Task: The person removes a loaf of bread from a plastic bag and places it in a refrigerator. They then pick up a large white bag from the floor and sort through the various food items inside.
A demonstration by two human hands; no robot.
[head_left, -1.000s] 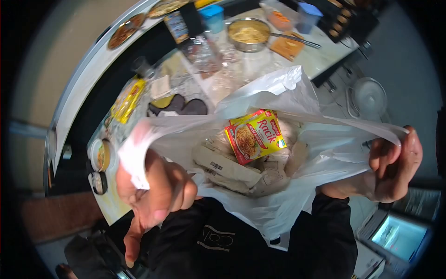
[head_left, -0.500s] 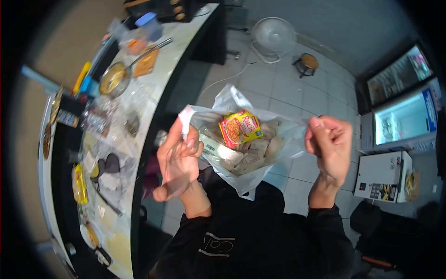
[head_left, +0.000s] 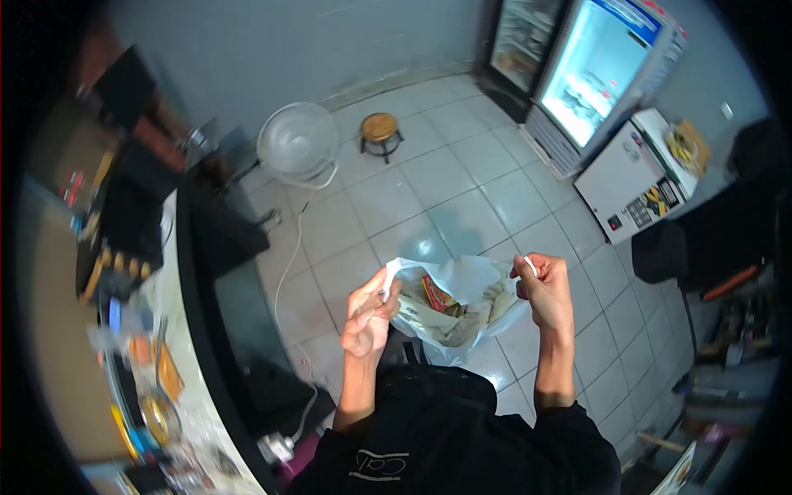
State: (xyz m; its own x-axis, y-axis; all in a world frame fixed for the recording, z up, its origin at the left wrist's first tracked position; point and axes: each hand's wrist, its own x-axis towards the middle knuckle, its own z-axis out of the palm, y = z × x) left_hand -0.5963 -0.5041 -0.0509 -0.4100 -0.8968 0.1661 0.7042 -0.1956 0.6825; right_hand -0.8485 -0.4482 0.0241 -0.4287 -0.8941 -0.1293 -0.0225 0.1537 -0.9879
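Observation:
A white plastic bag (head_left: 462, 340) hangs open between my two hands, low in the middle of the view. My left hand (head_left: 369, 313) pinches its left edge, and my right hand (head_left: 540, 289) grips the right edge between thumb and fingers. Inside the bag lie a red and yellow seasoning packet (head_left: 437, 294), tilted and partly covered by the bag's rim, and pale wrapped packages (head_left: 425, 318) whose contents are hidden.
To the left runs a counter (head_left: 191, 346) with a pan (head_left: 159, 419) and a cutting board (head_left: 169, 373). Ahead on the tiled floor stand a fan (head_left: 299, 142) and a stool (head_left: 380, 128). A lit fridge (head_left: 590, 78) and a white chest unit (head_left: 631, 177) are at the right.
The view has turned right, away from the counter toward the floor and fridges. Both hands have moved with the bag, its mouth is narrower, and the packet shows less.

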